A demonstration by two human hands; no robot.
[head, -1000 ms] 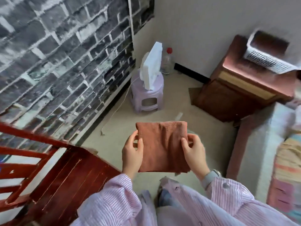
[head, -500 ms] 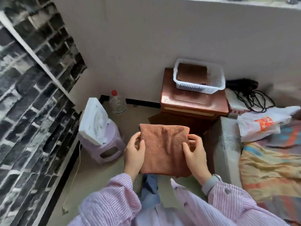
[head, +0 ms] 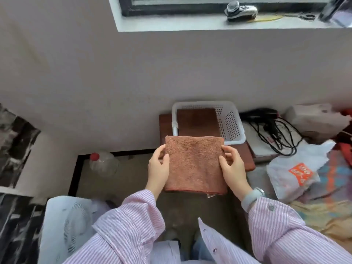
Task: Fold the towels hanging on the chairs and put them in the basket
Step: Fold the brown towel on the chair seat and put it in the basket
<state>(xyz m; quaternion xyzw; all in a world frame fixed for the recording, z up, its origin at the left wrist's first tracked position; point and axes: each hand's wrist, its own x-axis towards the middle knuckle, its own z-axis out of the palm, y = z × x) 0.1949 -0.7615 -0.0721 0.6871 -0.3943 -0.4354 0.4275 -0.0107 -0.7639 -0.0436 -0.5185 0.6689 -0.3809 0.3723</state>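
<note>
The left hand [head: 158,169] and right hand [head: 232,168] each grip a side of the folded brown towel [head: 194,163], held in the air just before the white basket [head: 231,122]; a darker folded towel [head: 198,121] already lies inside, so this one seems ready to drop in

Folded towel [head: 194,164]: fuzzy matt cloth. Basket [head: 231,122]: white perforated plastic.

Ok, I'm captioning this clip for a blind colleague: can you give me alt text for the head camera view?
Two hands, the left hand and the right hand, hold a folded brown towel by its side edges in front of a white basket that already holds another brown towel. The basket sits on a low wooden cabinet against the wall.
</note>
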